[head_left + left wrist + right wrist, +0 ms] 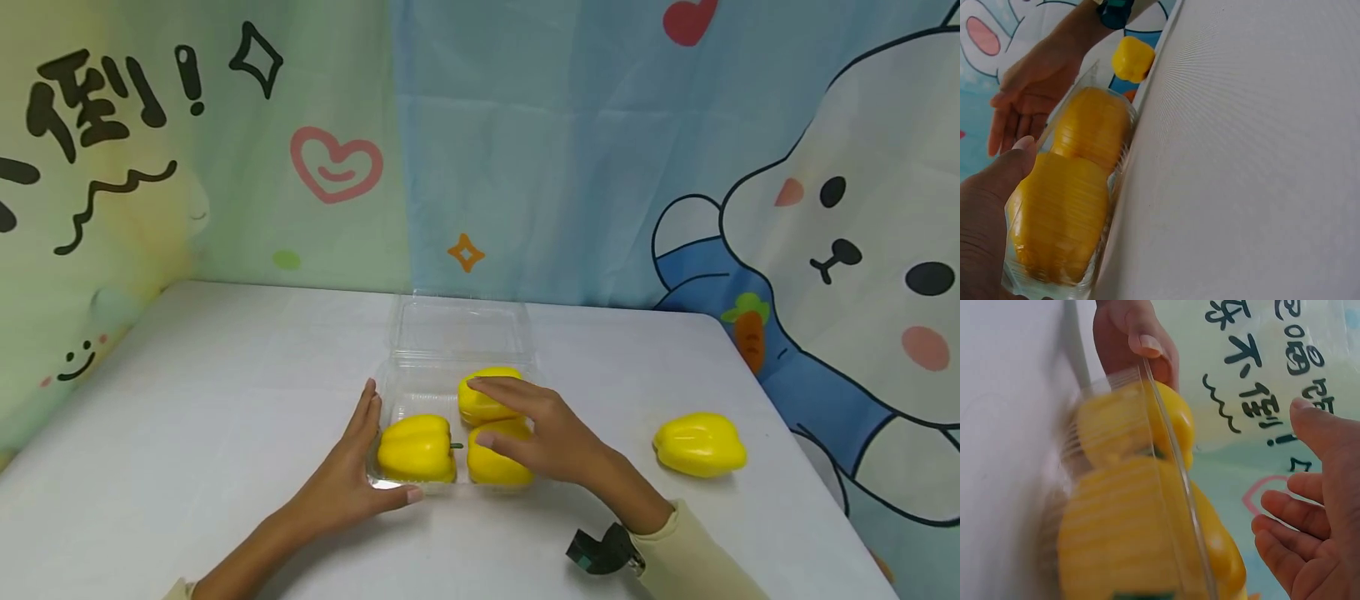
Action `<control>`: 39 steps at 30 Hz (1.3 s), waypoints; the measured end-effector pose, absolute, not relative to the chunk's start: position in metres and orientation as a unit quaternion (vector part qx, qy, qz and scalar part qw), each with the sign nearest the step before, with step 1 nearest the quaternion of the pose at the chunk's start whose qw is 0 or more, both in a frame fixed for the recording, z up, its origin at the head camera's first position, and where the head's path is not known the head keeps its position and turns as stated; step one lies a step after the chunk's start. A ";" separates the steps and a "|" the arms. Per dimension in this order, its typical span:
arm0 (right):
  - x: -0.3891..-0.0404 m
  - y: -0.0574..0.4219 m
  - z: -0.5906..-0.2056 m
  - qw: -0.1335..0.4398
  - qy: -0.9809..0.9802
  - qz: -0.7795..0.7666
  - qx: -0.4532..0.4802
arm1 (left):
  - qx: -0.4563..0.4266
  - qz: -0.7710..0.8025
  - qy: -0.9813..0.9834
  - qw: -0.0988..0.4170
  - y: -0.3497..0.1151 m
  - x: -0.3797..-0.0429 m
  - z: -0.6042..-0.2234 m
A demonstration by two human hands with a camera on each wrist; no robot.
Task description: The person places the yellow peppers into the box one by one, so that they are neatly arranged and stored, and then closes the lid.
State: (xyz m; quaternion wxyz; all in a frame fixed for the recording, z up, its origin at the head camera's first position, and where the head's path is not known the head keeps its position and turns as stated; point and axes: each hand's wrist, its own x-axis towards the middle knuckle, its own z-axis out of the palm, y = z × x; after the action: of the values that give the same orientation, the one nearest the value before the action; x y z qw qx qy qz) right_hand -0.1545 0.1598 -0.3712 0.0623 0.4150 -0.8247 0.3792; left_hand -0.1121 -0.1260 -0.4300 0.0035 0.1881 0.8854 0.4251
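three yellow peppers (pixel 416 448) sit in the clear container (pixel 422 403) on the white bench (pixel 187 400) — its lid (pixel 461 329) lies open behind it, and a fourth pepper (pixel 701 444) rests well apart to its right. the left hand (pixel 348 475) touches the container's left and front edges, fingers straight, thumb spread from them. the right hand (pixel 551 433) is over the container's right side, fingers loosely bent, thumb apart. beyond the container hangs a pastel cloth (pixel 570 150) — printed with hearts (pixel 688 21) and a cartoon animal (pixel 862 208).
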 end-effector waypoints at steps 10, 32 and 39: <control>-0.147 0.198 -0.368 0.081 -0.831 0.398 0.380 | 0.184 0.421 0.888 0.006 -0.126 -0.111 -0.428; -0.132 0.275 -0.374 0.134 -0.872 0.358 0.306 | 0.180 0.420 0.890 0.010 -0.125 -0.111 -0.428; -0.128 0.305 -0.380 0.168 -0.880 0.348 0.274 | 0.175 0.417 0.892 0.010 -0.124 -0.110 -0.428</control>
State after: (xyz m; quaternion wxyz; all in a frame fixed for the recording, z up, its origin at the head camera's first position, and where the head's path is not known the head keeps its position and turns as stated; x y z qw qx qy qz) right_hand -0.1279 0.3046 -0.3800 0.1684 0.2743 -0.8804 0.3484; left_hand -0.1102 -0.1244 -0.4282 0.0101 0.1751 0.8917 0.4172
